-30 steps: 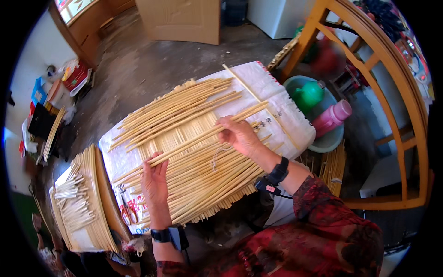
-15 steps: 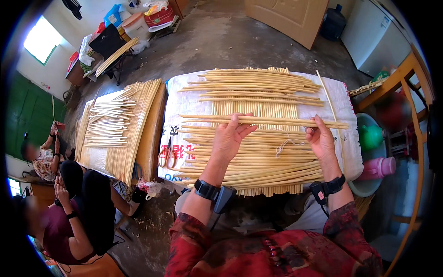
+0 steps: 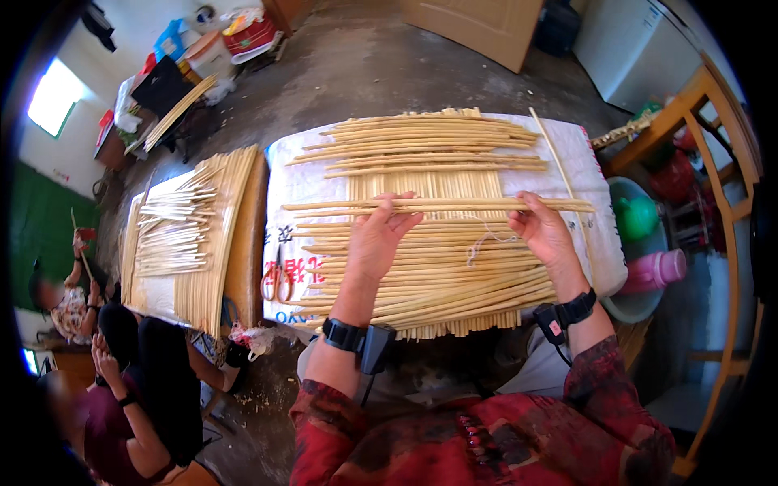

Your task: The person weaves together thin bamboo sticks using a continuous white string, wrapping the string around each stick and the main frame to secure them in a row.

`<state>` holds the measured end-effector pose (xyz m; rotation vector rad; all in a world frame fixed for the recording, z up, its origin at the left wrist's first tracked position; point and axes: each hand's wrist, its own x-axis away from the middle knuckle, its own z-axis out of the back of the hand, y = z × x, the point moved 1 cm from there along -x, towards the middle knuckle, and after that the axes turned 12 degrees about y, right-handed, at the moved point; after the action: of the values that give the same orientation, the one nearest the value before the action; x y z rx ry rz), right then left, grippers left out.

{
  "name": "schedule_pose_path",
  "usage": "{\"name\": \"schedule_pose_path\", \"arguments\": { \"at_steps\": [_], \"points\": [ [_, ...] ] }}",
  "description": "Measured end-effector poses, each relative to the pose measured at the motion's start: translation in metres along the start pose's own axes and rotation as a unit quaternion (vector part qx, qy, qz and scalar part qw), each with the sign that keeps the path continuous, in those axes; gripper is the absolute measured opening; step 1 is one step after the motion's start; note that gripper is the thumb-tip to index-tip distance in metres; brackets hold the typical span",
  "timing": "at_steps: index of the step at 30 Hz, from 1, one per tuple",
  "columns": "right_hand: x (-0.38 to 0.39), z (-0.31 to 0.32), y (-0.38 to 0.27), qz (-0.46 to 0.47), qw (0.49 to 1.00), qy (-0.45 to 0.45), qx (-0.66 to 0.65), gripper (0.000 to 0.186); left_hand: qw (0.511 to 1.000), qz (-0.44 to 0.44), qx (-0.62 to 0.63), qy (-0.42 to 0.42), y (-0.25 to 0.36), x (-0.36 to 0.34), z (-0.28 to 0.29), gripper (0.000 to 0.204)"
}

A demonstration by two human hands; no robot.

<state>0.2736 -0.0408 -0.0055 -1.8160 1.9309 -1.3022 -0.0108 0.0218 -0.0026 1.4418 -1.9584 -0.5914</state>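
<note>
Some long sticks [image 3: 466,205] are pinched by left hand [image 3: 375,240] and right hand [image 3: 546,235], apart, palms turned inward.

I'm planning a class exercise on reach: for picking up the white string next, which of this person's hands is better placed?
Probably the right hand: it is close to the white string, while the left hand is farther off, to the left. Both hands hold long sticks.

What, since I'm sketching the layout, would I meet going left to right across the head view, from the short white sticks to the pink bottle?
Short white sticks → scissors → left hand → right hand → pink bottle.
</note>
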Motion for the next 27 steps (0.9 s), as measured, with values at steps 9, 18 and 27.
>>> {"name": "schedule_pose_path", "arguments": {
  "at_steps": [9,18,27],
  "points": [
    [-0.003,-0.003,0.006,0.029,0.998,0.028,-0.05,0.025,0.999,0.018,0.034,0.025,-0.003,-0.004,0.007,0.015],
    [-0.005,0.008,0.01,0.029,0.996,0.054,-0.069,0.022,1.0,0.017,-0.002,0.013,-0.004,-0.008,0.013,0.019],
    [-0.004,0.004,0.009,0.022,0.997,0.036,-0.07,0.023,0.999,0.008,0.007,0.048,-0.005,-0.006,0.014,0.024]
  ]
}}
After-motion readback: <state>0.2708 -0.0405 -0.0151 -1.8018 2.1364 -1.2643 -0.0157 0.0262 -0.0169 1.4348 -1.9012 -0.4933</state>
